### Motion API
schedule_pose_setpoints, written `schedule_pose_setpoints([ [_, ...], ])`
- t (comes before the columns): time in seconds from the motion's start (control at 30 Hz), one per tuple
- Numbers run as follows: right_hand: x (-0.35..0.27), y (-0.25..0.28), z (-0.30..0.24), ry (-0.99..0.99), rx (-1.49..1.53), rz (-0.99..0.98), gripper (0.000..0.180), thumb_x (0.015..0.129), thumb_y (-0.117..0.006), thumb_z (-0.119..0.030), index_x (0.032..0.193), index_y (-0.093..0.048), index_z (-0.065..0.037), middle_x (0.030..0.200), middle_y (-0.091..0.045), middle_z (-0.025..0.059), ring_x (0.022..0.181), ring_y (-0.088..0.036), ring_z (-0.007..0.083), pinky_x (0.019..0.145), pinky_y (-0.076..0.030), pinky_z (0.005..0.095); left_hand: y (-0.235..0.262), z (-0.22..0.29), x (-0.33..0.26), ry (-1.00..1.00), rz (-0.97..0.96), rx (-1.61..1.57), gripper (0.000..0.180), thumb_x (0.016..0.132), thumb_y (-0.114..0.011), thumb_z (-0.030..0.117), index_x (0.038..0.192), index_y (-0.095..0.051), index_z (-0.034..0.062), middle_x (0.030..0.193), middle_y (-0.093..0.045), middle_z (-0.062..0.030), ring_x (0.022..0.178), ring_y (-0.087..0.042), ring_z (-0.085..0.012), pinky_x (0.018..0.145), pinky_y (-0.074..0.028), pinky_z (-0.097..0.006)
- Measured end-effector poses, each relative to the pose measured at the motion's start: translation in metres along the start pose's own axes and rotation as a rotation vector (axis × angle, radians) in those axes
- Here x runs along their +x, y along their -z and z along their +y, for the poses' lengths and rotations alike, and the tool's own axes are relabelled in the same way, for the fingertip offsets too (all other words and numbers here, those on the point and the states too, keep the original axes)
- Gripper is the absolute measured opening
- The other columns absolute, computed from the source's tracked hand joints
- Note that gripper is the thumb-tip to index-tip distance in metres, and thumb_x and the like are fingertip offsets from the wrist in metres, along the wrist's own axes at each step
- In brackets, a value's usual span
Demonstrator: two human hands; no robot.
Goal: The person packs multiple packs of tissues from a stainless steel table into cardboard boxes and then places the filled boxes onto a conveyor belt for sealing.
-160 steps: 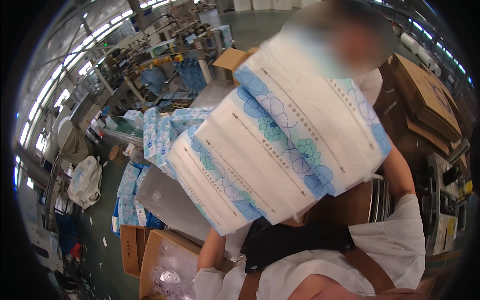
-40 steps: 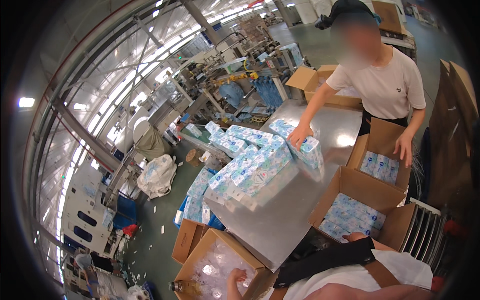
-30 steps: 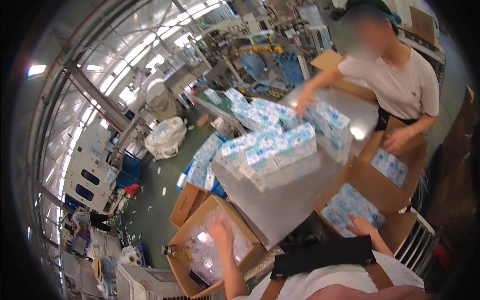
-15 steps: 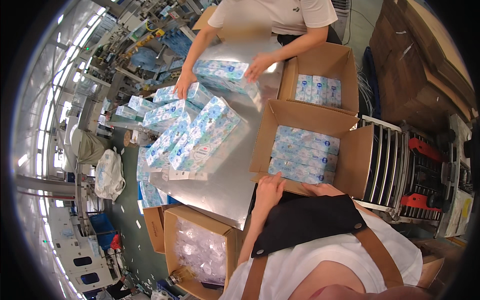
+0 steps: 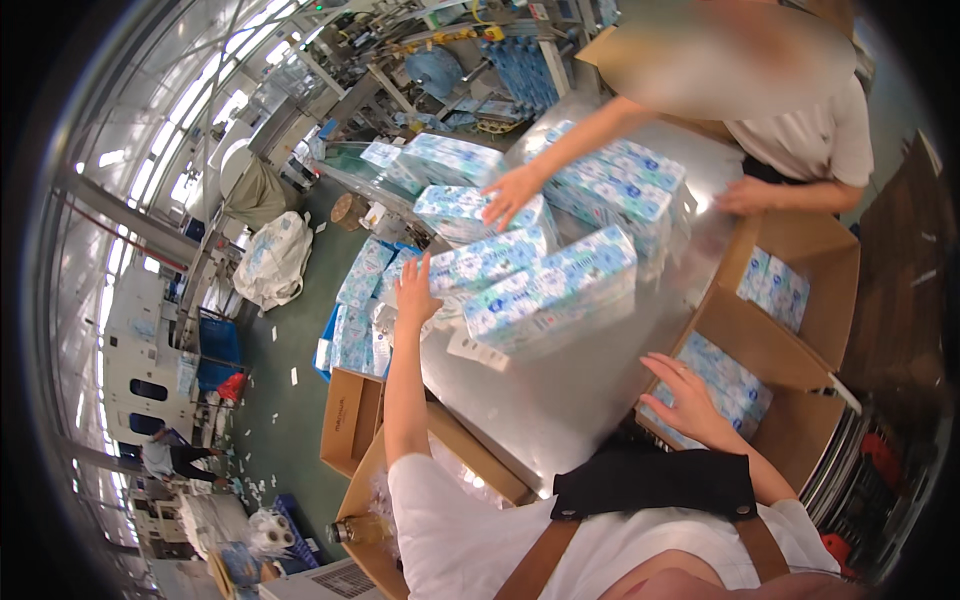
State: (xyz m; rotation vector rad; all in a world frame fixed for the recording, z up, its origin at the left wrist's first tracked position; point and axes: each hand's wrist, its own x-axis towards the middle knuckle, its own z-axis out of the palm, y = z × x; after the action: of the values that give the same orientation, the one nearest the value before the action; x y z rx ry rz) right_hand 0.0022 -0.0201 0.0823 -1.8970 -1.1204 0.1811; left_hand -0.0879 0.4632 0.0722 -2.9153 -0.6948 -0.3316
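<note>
Long blue-and-white floral tissue packs lie on the metal table (image 5: 560,400). My left hand (image 5: 415,295) reaches out with fingers apart at the left end of one tissue pack (image 5: 490,260); whether it touches is hard to tell. Just in front lies another tissue pack (image 5: 555,290), angled across the table. At the right, my right hand (image 5: 690,405) is spread and holds nothing, above the near left edge of an open cardboard carton (image 5: 800,430). Rows of tissue packs (image 5: 730,375) lie inside that carton, partly hidden by my hand.
Across the table a co-worker's hand (image 5: 515,195) rests at a pack, beside a larger group of packs (image 5: 620,180). A second carton (image 5: 805,235) holds packs at the right. A carton of clear plastic (image 5: 455,460) and a blue crate of packs (image 5: 352,335) stand at the left.
My view has swung left. My left hand has left the carton and reached over to the packs on the table. My right hand has lifted off the packed carton's edge, fingers spreading.
</note>
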Motion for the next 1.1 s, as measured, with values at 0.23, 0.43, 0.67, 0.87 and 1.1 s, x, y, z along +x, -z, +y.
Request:
schedule_pose_setpoints([
  [0.23,0.116,-0.032,0.015,0.033,-0.674,-0.286,0.114,0.048,-0.083,-0.029,0.140,-0.017,-0.016,0.141,-0.012,0.0241,0.131,-0.008,0.0428,0.105,-0.013,0.0529,-0.033,0.068,0.083,-0.386,-0.451,-0.142,0.097,0.034,-0.083,0.035,0.116,-0.043,0.0033,0.104,-0.055,-0.0178,0.103,-0.051,-0.0324,0.087,-0.040,-0.039],
  [0.43,0.125,-0.039,0.042,0.063,-0.731,-0.534,0.112,0.045,-0.081,-0.017,0.139,-0.020,-0.019,0.142,-0.008,0.0264,0.133,-0.007,0.0409,0.105,-0.011,0.0537,-0.012,0.158,-0.001,-0.199,-0.472,-0.324,0.086,0.048,-0.076,0.044,0.112,-0.040,0.0000,0.088,-0.059,-0.0198,0.081,-0.060,-0.0337,0.070,-0.048,-0.042],
  [0.67,0.115,-0.072,0.028,0.541,-0.646,-0.617,0.057,0.068,-0.058,-0.008,0.120,-0.045,-0.029,0.134,-0.032,0.0171,0.130,-0.023,0.0354,0.101,-0.013,0.0629,0.037,0.162,-0.140,0.447,-0.509,-0.513,0.094,0.053,-0.075,0.042,0.123,-0.029,-0.0037,0.099,-0.054,-0.0209,0.087,-0.058,-0.0352,0.074,-0.046,-0.043],
  [0.87,0.170,-0.083,0.044,0.883,-0.667,-0.656,0.050,0.072,-0.058,-0.010,0.115,-0.046,-0.031,0.121,-0.045,0.0076,0.124,-0.033,0.0290,0.101,-0.014,0.0636,0.041,0.138,-0.104,0.496,-0.575,-0.539,0.104,0.057,-0.075,0.034,0.134,-0.014,0.0022,0.113,-0.045,-0.0223,0.095,-0.053,-0.0392,0.081,-0.045,-0.044],
  [1.1,0.176,-0.072,0.047,0.981,-0.729,-0.719,0.046,0.076,-0.055,-0.012,0.115,-0.043,-0.035,0.125,-0.042,0.0042,0.125,-0.031,0.0254,0.100,-0.017,0.0641,0.049,0.137,-0.133,0.691,-0.436,-0.481,0.109,0.059,-0.073,0.042,0.136,-0.009,-0.0019,0.112,-0.047,-0.0229,0.094,-0.054,-0.0381,0.078,-0.045,-0.043],
])
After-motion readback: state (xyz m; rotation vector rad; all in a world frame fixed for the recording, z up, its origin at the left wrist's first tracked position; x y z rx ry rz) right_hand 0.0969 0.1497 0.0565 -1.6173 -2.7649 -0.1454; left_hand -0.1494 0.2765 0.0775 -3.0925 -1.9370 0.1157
